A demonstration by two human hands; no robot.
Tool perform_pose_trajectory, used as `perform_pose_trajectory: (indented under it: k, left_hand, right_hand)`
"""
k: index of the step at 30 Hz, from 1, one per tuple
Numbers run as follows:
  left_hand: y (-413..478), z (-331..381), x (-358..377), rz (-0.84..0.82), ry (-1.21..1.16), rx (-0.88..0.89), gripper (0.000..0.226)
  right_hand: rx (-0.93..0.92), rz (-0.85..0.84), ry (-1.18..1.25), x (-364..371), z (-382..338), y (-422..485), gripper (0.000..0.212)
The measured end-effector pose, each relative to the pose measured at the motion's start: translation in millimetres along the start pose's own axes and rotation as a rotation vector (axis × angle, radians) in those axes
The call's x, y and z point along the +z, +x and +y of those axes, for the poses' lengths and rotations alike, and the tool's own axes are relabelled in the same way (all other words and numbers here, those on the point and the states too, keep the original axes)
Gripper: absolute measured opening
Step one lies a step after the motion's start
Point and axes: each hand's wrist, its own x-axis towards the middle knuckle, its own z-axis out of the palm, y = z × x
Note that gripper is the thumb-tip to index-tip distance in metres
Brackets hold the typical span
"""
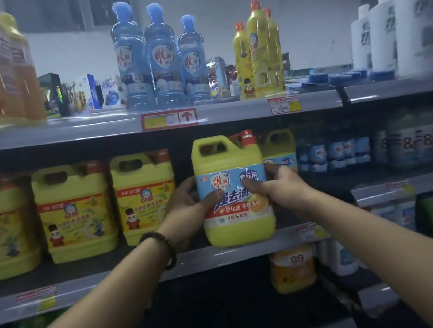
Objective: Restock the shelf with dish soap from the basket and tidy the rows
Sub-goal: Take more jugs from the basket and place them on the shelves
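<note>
We clamp the yellow dish soap jug (232, 189) from both sides — left hand (187, 204) and right hand (279, 185) curled round it, thumbs on the label — steadying it at the middle shelf's front edge (223, 255), label outward.

Both hands hold a yellow dish soap jug (233, 189) with a blue label and a red pump cap. It is upright, its base at the front edge of the middle shelf (223, 255). The left hand (187, 204) grips its left side and the right hand (277, 185) its right side, thumbs across the label. Three yellow jugs (74, 210) stand in a row to its left. A dark beaded bracelet (163, 249) circles the left wrist.
</note>
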Motion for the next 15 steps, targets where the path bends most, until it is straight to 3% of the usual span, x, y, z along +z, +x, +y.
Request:
perform_pose_trajectory:
  k: [10,15]
  left_hand:
    - [79,-49,11,0.073,0.213,0.106,0.056]
    - [90,-59,9,0.045,0.31,0.103,0.069]
  right_hand:
    - [-0.062,0.063,-0.218,-11,52,84,0.036]
    - [-0.169,0.146,-0.484,-6,68,88,0.068]
